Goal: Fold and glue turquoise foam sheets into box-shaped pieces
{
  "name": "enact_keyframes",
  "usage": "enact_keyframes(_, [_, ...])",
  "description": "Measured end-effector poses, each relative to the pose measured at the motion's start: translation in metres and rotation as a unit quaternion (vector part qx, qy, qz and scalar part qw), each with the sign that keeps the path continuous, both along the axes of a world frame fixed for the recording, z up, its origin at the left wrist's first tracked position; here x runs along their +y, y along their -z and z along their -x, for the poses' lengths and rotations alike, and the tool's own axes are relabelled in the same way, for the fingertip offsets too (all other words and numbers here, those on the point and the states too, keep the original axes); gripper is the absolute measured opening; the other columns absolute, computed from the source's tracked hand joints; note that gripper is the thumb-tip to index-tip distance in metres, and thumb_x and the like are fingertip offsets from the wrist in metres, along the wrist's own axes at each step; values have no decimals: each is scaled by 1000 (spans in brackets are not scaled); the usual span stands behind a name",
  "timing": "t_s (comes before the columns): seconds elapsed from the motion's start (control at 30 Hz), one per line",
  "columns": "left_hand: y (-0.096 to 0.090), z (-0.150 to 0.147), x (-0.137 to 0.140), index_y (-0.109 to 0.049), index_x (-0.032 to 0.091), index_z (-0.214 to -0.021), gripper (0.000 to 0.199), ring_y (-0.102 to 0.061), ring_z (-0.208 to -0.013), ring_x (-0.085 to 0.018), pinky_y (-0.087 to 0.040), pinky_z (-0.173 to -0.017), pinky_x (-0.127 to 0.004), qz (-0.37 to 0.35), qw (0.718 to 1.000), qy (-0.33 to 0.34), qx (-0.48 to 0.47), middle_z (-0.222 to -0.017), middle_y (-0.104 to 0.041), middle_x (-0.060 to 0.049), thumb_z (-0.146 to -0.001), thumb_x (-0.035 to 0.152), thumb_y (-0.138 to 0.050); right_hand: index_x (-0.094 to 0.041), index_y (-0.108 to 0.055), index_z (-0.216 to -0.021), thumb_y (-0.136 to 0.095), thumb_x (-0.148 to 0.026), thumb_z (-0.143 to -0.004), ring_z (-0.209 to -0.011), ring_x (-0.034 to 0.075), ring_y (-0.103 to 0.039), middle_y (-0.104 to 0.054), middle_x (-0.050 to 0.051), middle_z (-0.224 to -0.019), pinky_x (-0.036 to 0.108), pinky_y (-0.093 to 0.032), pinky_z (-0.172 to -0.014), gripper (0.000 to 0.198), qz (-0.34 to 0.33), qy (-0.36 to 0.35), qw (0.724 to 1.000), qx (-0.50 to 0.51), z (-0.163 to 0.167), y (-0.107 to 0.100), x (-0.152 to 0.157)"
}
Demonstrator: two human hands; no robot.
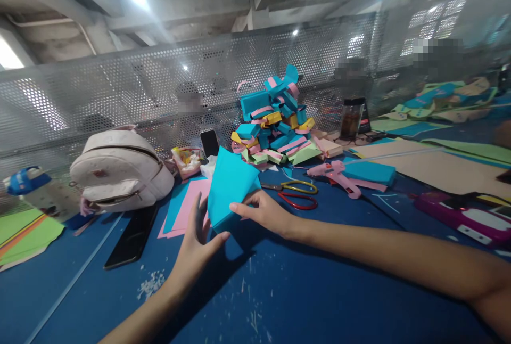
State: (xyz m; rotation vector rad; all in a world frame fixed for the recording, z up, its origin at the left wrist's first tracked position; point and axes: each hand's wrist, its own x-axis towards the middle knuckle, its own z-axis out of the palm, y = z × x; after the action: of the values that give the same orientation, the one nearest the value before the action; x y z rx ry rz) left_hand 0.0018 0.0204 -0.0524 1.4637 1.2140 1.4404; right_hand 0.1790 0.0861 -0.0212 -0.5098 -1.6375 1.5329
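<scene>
A sheet of bright blue paper (229, 189), bent or folded, is held up above the blue table. My right hand (265, 211) pinches its lower right side between thumb and fingers. On the other side, my left hand (199, 243) has its thumb and fingers spread around the paper's lower left corner. Whether the left fingertips touch the paper, I cannot tell. Behind the left hand lie pink sheets (190, 200) and a blue sheet. Scissors with yellow and red handles (297, 195) rest just beyond the right hand.
A pile of folded paper pieces (275, 125) stands against the perforated metal screen (159, 83). A pink glue gun (337, 173) lies right of the scissors. Leftward are a white backpack (120, 168), a black phone (133, 237) and a bottle (43, 195). A purple power strip (463, 216) sits far right.
</scene>
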Motion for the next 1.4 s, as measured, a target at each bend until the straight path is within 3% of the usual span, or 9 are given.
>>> enact_keyframes(0.13, [1,6,6,-19,35,-148,103,-29,-140,-35,-33,-111,-51,13,999,17,-29,-152,-33,-11,-66,35,-81,-16,-64,-58,-69,-48,-72,-63,15,-52,-57,1,-62,28,-46,-62,36,-23,14,1000,-5,-1,4,6])
enact_keyframes(0.27, [2,9,12,-26,30,-147,102,-39,-134,-36,-43,-103,-50,29,997,4,-72,-148,-39,-15,-63,32,-84,-17,-55,-50,-63,-46,-77,-58,13,-44,-46,-1,-55,26,-37,-56,40,-66,49,996,-19,-2,9,15])
enact_keyframes(0.57, [-10,10,11,-53,27,-132,58,-50,-127,-28,-39,-109,-47,6,998,-16,-61,-132,-60,-7,-78,28,-73,-20,-33,-48,-61,-45,-77,-55,10,-22,-24,-6,-55,28,-19,-55,48,-64,76,995,-4,-2,11,27])
enact_keyframes(0.7, [-15,11,9,-62,23,-123,49,-56,-120,-30,-41,-106,-49,17,998,-38,-45,-123,-66,-9,-76,30,-74,-20,-33,-50,-65,-46,-75,-57,11,-22,-24,-5,-58,27,-20,-55,47,-20,63,998,16,-3,10,29])
enact_keyframes(0.83, [-15,11,10,-68,24,-111,37,-62,-111,-27,-47,-100,-43,6,999,-19,-36,-117,-69,-6,-74,27,-75,-20,-40,-57,-68,-45,-70,-58,11,-33,-34,-5,-61,26,-30,-57,39,68,26,996,54,-3,12,32])
enact_keyframes(1.03, [-10,10,11,-63,26,-115,55,-63,-109,-25,-53,-91,-35,-3,997,18,-81,-115,-69,-5,-63,23,-83,-20,-52,-69,-74,-42,-65,-64,15,-50,-51,-3,-67,28,-41,-62,31,185,-41,977,96,-2,10,25])
enact_keyframes(1.2, [-13,10,7,-54,23,-127,69,-56,-120,-30,-50,-95,-35,-4,997,51,-60,-131,-60,-10,-64,24,-83,-19,-51,-68,-77,-35,-63,-60,13,-51,-53,-5,-63,27,-41,-60,31,231,-65,965,108,-3,7,23])
enact_keyframes(1.4, [-15,16,3,-51,20,-129,69,-54,-121,-34,-49,-98,-42,10,998,56,3,-132,-58,-13,-67,32,-80,-19,-48,-66,-77,-34,-63,-54,11,-47,-49,-6,-59,26,-38,-56,33,253,-68,960,98,-3,9,23])
